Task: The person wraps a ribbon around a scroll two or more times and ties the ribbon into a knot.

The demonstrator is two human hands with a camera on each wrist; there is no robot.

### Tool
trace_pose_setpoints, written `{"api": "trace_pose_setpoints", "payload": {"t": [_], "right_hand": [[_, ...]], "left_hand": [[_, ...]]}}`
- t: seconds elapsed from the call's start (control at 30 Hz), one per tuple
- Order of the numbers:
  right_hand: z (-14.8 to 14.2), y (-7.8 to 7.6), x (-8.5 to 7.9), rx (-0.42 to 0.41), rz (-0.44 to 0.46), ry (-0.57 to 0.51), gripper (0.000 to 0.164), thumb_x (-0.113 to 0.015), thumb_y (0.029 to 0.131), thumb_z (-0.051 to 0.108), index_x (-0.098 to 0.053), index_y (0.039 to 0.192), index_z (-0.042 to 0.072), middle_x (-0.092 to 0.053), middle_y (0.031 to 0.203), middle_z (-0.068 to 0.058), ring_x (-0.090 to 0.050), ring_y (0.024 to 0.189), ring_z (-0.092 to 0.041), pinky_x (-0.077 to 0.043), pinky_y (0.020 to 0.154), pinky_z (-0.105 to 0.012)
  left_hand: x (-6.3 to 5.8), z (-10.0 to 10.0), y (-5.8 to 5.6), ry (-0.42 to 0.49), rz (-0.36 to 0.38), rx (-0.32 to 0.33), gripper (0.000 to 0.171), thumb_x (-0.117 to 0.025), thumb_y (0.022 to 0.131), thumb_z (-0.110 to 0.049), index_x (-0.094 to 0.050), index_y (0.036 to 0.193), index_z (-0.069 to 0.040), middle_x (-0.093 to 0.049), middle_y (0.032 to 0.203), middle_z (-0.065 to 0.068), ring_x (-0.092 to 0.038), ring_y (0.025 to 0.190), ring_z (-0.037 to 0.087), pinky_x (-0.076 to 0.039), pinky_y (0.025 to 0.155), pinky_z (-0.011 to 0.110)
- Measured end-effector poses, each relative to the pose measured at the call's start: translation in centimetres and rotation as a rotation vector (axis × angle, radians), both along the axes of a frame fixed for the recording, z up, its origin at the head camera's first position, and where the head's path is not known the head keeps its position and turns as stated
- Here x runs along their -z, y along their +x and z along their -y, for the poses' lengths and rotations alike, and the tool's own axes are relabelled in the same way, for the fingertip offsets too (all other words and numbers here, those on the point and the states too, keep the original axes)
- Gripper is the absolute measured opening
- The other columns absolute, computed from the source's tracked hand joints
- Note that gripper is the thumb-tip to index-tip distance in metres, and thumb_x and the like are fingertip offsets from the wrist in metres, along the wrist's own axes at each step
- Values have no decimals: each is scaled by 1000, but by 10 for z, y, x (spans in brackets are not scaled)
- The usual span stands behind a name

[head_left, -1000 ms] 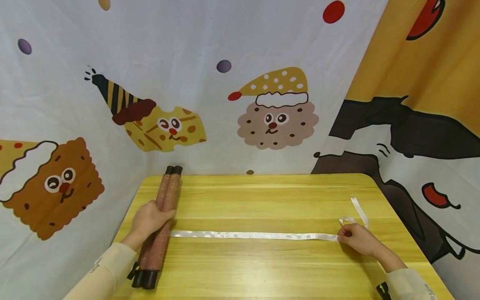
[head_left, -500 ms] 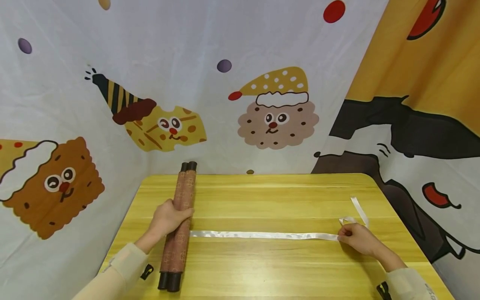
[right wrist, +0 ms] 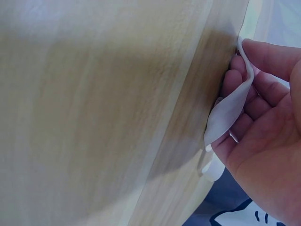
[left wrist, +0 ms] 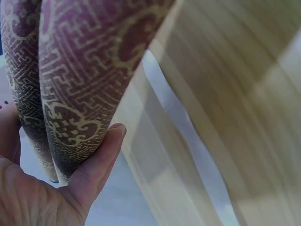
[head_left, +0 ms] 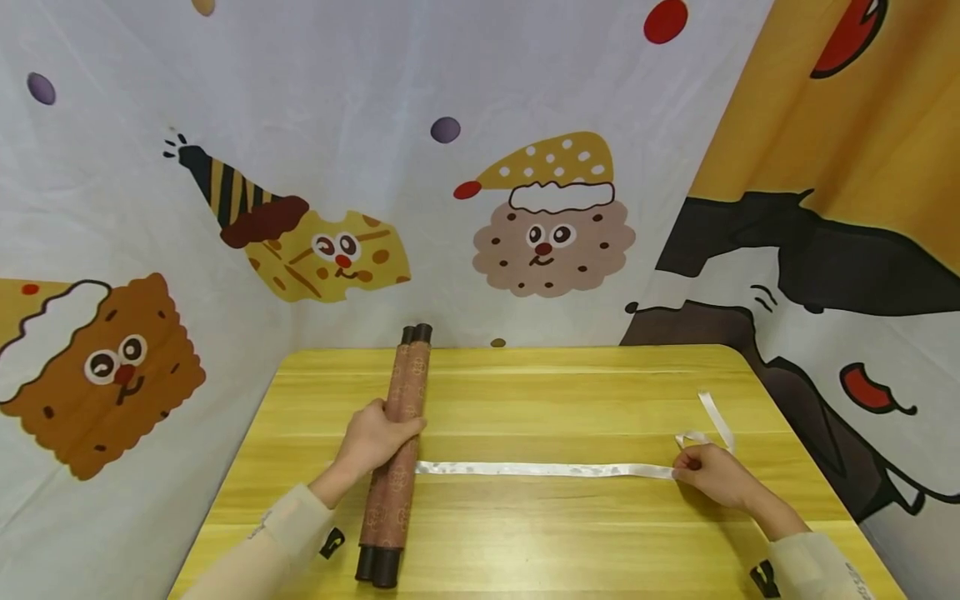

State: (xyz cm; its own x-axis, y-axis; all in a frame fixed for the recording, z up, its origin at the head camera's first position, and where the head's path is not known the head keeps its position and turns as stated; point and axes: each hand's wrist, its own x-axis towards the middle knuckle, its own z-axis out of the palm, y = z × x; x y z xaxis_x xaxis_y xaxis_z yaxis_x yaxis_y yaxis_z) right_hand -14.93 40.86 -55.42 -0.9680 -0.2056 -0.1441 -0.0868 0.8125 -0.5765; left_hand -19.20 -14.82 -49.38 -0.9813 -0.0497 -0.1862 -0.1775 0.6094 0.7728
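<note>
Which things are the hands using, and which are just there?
In use:
brown patterned, black-ended double roll, in the left hand
long flat white ribbon, pinched by the right hand

Just there:
yellow wood-grain table
white cartoon-printed cloth

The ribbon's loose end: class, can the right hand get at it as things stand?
Probably yes: the loose end lies just beyond the right hand with nothing visibly between, though that hand pinches the ribbon.

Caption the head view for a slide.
Left hand gripping two patterned rolls, right hand pinching a white ribbon, over a wooden table.
</note>
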Motion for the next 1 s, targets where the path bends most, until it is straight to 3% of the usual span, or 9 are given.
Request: {"api": "trace_pose_setpoints", "payload": {"t": [0.17, 0.3, 0.47, 0.63, 1.0], "right_hand": [[0, -1, 2, 10, 4, -4, 9, -68, 87, 20, -66, 82, 14, -59, 73, 5, -48, 64, -6, -41, 60, -23], [-1, -1, 4, 18, 8, -7, 9, -68, 87, 20, -66, 82, 13, -59, 73, 5, -48, 64, -7, -41, 60, -23], [-2, -1, 4, 14, 11, 9, 7, -67, 88, 19, -66, 83, 14, -59, 73, 6, -48, 65, -7, -41, 60, -23], [0, -1, 0, 12, 25, -12, 8, -67, 88, 18, -66, 83, 12, -59, 74, 4, -49, 65, -7, -42, 60, -24], [1, -2, 2, 8, 32, -8, 10, -68, 86, 19, -64, 80, 12, -56, 70, 5, -46, 61, -7, -40, 57, -23]], "left_hand": [[6, -16, 5, 55, -11, 7, 65, -73, 75, -49, -53, 112, 0, -61, 84, 12, -62, 62, 20, -51, 46, 31], [10, -27, 9, 71, -2, 33, 72, -73, 73, -55, -53, 114, 1, -62, 84, 12, -62, 62, 20, -51, 46, 31], [15, -41, 15, 9, -3, 69, 76, -72, 71, -60, -55, 115, -1, -63, 83, 9, -61, 62, 18, -50, 47, 31], [17, -56, 21, -38, -2, 99, 69, -70, 72, -59, -58, 112, -3, -63, 82, 6, -59, 61, 16, -48, 48, 30], [17, -88, 29, 87, 22, 140, 74, -70, 71, -64, -56, 112, -3, -61, 83, 5, -60, 62, 17, -50, 49, 31]]}}
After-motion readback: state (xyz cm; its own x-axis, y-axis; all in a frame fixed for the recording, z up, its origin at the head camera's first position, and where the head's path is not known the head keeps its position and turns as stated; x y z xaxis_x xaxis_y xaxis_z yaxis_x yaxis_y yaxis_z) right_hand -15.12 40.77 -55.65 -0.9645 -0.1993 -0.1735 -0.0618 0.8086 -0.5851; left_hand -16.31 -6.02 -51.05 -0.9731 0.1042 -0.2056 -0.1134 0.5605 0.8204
